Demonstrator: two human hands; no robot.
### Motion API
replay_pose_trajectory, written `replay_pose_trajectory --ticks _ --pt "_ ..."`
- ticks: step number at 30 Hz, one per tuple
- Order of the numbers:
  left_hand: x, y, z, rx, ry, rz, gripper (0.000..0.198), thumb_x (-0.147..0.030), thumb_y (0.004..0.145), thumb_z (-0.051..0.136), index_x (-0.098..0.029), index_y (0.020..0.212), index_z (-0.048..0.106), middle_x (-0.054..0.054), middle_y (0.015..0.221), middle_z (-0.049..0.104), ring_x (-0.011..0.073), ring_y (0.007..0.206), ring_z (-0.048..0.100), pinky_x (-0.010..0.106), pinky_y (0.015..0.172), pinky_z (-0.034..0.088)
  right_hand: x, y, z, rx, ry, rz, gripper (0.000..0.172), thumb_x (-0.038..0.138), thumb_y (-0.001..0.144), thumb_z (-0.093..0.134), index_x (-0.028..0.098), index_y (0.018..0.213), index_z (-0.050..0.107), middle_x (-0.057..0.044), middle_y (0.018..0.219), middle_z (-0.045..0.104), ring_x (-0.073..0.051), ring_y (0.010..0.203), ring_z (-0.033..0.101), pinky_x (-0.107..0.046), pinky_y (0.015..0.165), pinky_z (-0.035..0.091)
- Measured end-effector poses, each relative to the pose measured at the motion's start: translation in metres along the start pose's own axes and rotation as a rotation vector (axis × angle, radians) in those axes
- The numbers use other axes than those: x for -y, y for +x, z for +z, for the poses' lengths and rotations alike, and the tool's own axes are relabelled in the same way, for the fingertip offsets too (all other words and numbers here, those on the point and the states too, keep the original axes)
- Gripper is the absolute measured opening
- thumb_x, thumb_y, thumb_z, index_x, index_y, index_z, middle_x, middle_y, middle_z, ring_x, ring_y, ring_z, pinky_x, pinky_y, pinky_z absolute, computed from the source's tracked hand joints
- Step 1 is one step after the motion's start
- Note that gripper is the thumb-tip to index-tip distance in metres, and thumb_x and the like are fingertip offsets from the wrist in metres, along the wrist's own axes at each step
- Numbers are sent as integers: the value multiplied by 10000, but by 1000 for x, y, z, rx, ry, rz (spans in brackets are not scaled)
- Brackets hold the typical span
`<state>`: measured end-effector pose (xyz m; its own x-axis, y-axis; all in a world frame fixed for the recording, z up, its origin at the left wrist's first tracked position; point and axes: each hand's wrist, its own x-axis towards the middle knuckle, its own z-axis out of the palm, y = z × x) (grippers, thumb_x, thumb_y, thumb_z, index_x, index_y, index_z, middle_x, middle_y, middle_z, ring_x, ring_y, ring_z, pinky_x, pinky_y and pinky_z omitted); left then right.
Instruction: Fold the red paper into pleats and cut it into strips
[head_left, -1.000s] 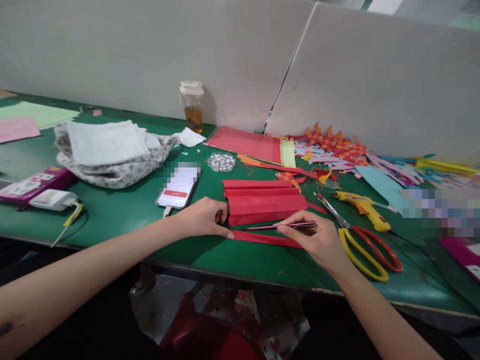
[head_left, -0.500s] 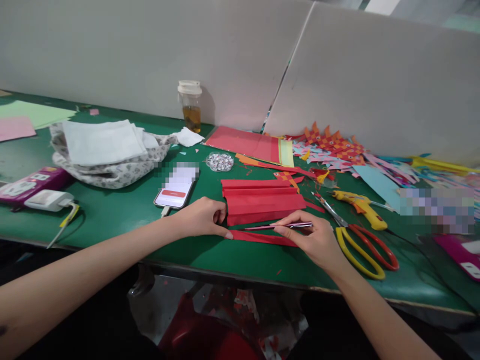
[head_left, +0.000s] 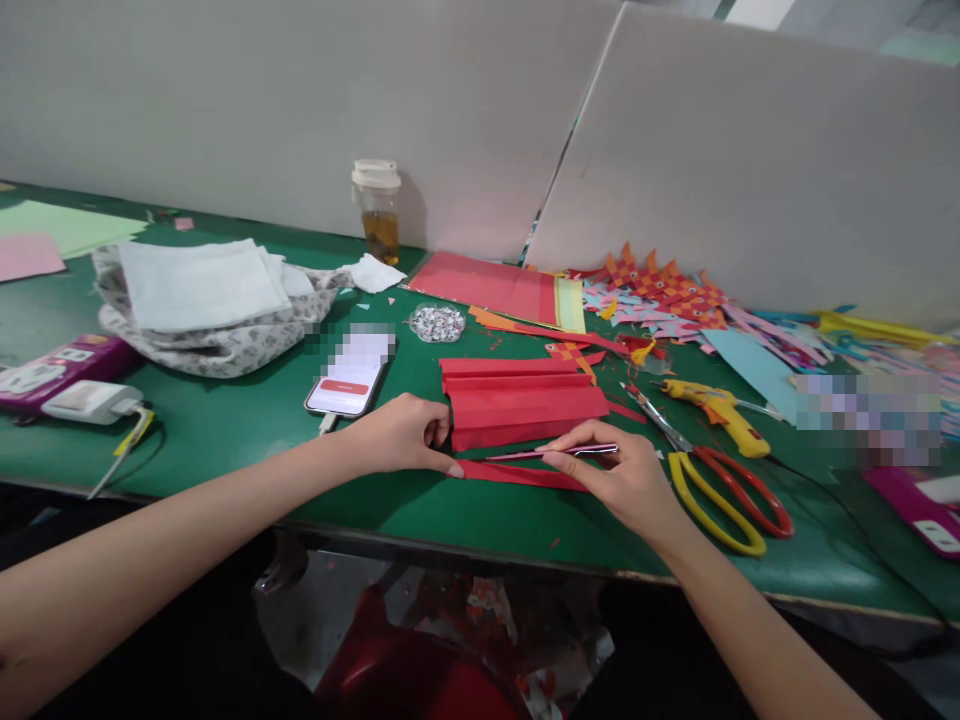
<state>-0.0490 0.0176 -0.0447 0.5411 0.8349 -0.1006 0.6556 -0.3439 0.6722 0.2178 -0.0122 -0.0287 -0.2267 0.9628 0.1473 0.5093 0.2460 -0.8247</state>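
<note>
My left hand (head_left: pixel 409 432) has its fingers curled, with the thumb on the left end of a narrow red paper strip (head_left: pixel 517 474). In my right hand (head_left: pixel 611 465) is a pair of slim, shiny pinkish tweezers (head_left: pixel 596 449), pinched between thumb and fingers. The tweezers' tips point left, just above the strip. Behind both hands lies a creased red paper sheet (head_left: pixel 525 405) with several fold lines. My right palm and fingers cover the strip's right end.
Scissors (head_left: pixel 694 445) with yellow and red handles and a yellow glue gun (head_left: pixel 720 413) lie right. A phone (head_left: pixel 351 375) and a cloth bundle (head_left: pixel 225 330) are left. Behind stand a tea bottle (head_left: pixel 379 215), a dish of small beads (head_left: pixel 436 322) and woven orange paper fish (head_left: pixel 667 285).
The whole view has shifted very slightly. Both hands, the tweezers and the red strip keep practically the same position.
</note>
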Motion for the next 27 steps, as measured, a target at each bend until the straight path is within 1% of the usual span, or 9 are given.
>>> replay_pose_trajectory --ticks 9,14,19,24,27 --pt "-2 0 -1 9 16 -3 427 -549 578 697 -187 656 485 -14 627 549 114 539 468 236 468 279 0 -1 1 -10 -10 7 168 367 699 683 206 704 635 -42 749 710 -213 718 668 -318 681 514" --pt "-3 0 -2 13 70 21 467 -597 578 674 -182 664 479 -25 603 529 105 521 461 220 456 280 2 0 1 -34 -74 -19 173 368 698 681 203 685 635 -28 706 701 -198 669 659 -301 646 505" --pt "-4 2 -3 33 121 48 496 -632 573 655 -181 680 480 -17 627 542 107 526 464 218 455 292 6 3 0 -25 -107 -48 156 354 703 683 209 678 632 -18 714 702 -186 676 658 -282 639 498" --pt "-5 5 -6 63 170 32 528 -668 549 639 -184 685 480 -14 636 550 117 532 473 218 453 294 7 7 0 -19 -117 -67 160 353 702 683 204 679 629 -19 713 700 -189 677 657 -296 657 498" --pt "-5 6 -7 55 240 18 564 -704 511 635 -187 681 489 -5 635 560 126 527 477 225 450 275 7 8 0 -18 -111 -71 162 355 701 683 205 678 629 -18 710 698 -188 683 656 -299 667 498"
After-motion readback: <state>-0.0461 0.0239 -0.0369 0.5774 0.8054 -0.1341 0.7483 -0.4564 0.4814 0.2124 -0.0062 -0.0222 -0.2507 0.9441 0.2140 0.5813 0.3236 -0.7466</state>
